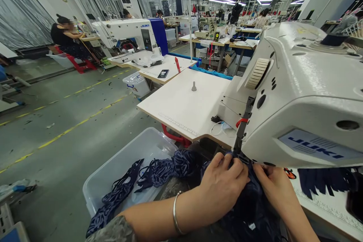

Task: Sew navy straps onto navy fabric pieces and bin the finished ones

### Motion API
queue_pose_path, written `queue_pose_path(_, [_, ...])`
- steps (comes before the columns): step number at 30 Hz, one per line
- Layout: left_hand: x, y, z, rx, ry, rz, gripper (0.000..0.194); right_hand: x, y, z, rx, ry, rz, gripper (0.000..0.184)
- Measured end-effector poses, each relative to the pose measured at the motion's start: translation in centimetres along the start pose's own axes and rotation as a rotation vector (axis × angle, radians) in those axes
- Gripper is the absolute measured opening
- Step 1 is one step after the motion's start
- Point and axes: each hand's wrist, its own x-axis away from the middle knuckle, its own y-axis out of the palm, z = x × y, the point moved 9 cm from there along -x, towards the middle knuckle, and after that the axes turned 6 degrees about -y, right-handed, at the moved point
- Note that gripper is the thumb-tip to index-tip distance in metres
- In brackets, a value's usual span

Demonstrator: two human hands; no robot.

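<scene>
The left hand (224, 189), in the head view, is narrow, fingers bent over the gathered navy cloth (246, 211), which sits just beneath the sewing machine (309, 94). Its fingertips reach close to the metal fittings at twelve o'clock, probably to steady the layers there. The right hand (273, 185), just beside it at three o'clock, is also narrow, holding the cloth between thumb and fingers; gripping both sides likely keeps it from slewing. Below, the cloth hangs loose towards six o'clock, which seems to leave it slack.

From the hands, patterned cloth (183, 162) trails towards nine o'clock into a clear bin (154, 143), perhaps kept low for easy reach and off the floor. The white desk (181, 102) spreads towards eleven o'clock. Navy strips (326, 181) lie at three o'clock, fanned at one end, presumably for easy picking.
</scene>
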Motion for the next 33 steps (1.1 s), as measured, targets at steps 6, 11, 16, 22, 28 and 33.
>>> queue_pose_path(6, [-0.1, -0.3, 0.1, -0.01, -0.004, 0.019, 0.027, 0.0, -0.2, 0.0, 0.007, 0.024, 0.013, 0.033])
queue_pose_path(11, [-0.2, -0.2, 0.3, -0.018, 0.009, 0.009, 0.029, 0.1, -0.4, -0.2, -0.06, -0.034, 0.047, 0.026])
queue_pose_path(16, [0.0, -0.3, 0.8, 0.044, 0.029, -0.012, 0.052, 0.2, -0.7, -0.5, -0.184, -0.106, 0.072, 0.024])
queue_pose_path(22, [0.4, -0.4, 0.9, 0.047, 0.054, -0.141, 0.057, 0.5, -0.8, 0.0, -0.313, -0.098, 0.144, 0.024])
queue_pose_path(28, [0.8, -0.9, 0.4, 0.048, 0.173, -0.166, 0.039, 1.3, 0.2, -0.1, -0.395, -0.122, 0.15, 0.025])
queue_pose_path(33, [1.5, -1.0, 1.3, -0.018, 0.246, -0.116, 0.04, 1.4, -0.1, 0.0, -0.291, -0.091, 0.157, 0.026])
